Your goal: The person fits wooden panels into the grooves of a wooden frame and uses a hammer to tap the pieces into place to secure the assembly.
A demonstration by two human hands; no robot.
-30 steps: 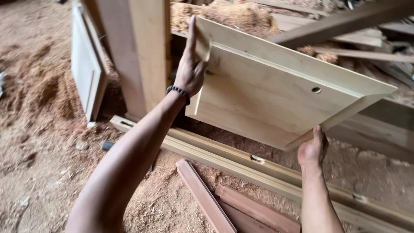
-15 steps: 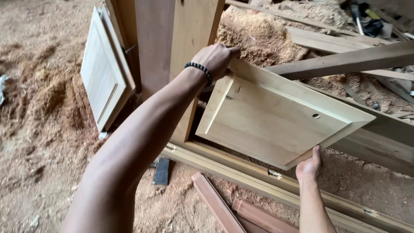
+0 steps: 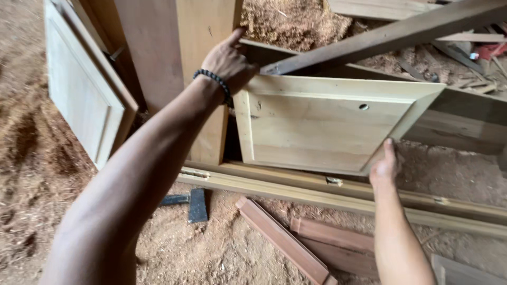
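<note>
A pale wooden cabinet door panel (image 3: 327, 126) with a small round hole is held tilted above a long timber rail (image 3: 338, 198). My left hand (image 3: 229, 63), with a black bead bracelet on the wrist, grips the panel's upper left corner next to an upright plank (image 3: 203, 58). My right hand (image 3: 384, 168) holds the panel's lower right edge from below, thumb on its face.
A second framed door panel (image 3: 84, 100) leans at the left. Sawdust covers the floor. Reddish wood offcuts (image 3: 288, 240) and a dark hammer-like tool (image 3: 193, 203) lie below the rail. A dark beam (image 3: 401, 31) crosses diagonally above, with scrap wood behind.
The panel has come down and nearer the rail, its face turning more upright. My left hand has stayed on the top corner and my right hand on the lower edge.
</note>
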